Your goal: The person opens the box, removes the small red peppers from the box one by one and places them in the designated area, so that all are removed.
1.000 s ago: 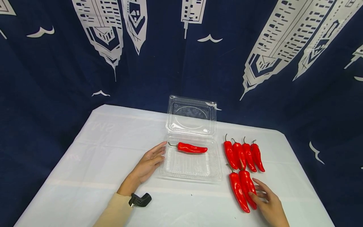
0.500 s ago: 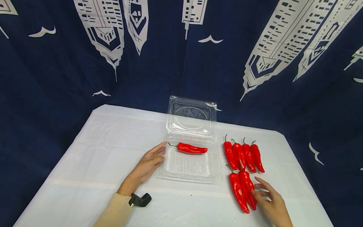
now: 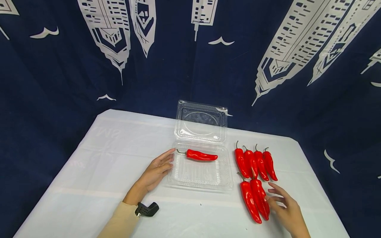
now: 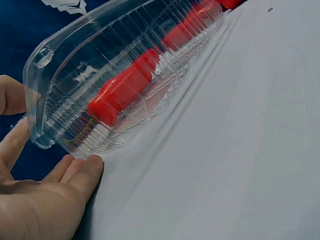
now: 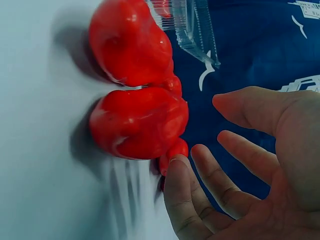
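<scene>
A clear plastic clamshell container [image 3: 200,173] lies on the table with its lid [image 3: 201,122] raised at the back. One red chili pepper [image 3: 202,155] lies across its base, stem to the left. My left hand [image 3: 156,170] rests its extended fingers at the container's left edge; in the left wrist view the fingertips [image 4: 90,167] are by the ribbed wall. My right hand [image 3: 285,208] hovers with loosely bent fingers just right of a chili pepper [image 3: 260,200]. The right wrist view shows a gap between thumb and pepper. Another pepper [image 3: 249,202] lies alongside it.
Several more red chili peppers [image 3: 260,163] lie in a row behind the front pair, right of the container. A white cloth covers the table [image 3: 98,165]. A dark blue curtain [image 3: 166,79] with white building prints hangs behind. A black wrist device [image 3: 147,209] sits on my left wrist.
My right hand has drawn slightly right and away from the nearer pepper, its thumb no longer overlapping it as much. The left hand, container and peppers stay in place.
</scene>
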Available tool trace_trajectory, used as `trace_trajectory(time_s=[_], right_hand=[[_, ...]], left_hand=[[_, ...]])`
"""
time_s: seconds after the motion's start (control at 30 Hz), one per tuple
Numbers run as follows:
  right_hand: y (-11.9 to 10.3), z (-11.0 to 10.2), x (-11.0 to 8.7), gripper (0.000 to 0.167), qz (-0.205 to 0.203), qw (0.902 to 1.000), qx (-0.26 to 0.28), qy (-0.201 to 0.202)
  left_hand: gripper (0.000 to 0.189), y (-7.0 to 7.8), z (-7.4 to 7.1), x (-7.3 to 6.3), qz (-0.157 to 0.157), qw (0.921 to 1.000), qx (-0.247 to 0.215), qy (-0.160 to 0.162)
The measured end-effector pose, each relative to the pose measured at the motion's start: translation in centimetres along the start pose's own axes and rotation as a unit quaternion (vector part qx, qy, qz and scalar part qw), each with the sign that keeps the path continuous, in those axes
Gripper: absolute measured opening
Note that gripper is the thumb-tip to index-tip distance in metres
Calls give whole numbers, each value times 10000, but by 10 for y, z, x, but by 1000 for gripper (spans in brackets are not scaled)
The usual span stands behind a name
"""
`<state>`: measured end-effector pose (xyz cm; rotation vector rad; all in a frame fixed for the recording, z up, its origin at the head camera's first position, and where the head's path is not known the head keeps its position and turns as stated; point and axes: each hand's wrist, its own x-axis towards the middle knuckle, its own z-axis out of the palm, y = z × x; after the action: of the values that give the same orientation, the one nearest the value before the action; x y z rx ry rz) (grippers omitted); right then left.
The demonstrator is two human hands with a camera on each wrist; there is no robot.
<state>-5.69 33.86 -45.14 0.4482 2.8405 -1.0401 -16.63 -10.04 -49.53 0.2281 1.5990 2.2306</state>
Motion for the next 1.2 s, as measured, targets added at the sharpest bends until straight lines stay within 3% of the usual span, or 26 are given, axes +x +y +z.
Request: trace_trajectory(time_s=[0.73, 0.97, 1.2], right_hand=[[-15, -4, 0, 61, -423, 9981, -27, 452], [-22, -2, 1, 58, -918, 9929, -77, 750], [-31, -2, 5, 58, -1124, 9914, -50, 671]], left_hand=[[64, 1, -1, 2, 27, 9999, 44, -88], [65, 0, -2, 1, 8, 9999, 40, -142], [65, -1, -1, 1, -2, 9999, 32, -97]])
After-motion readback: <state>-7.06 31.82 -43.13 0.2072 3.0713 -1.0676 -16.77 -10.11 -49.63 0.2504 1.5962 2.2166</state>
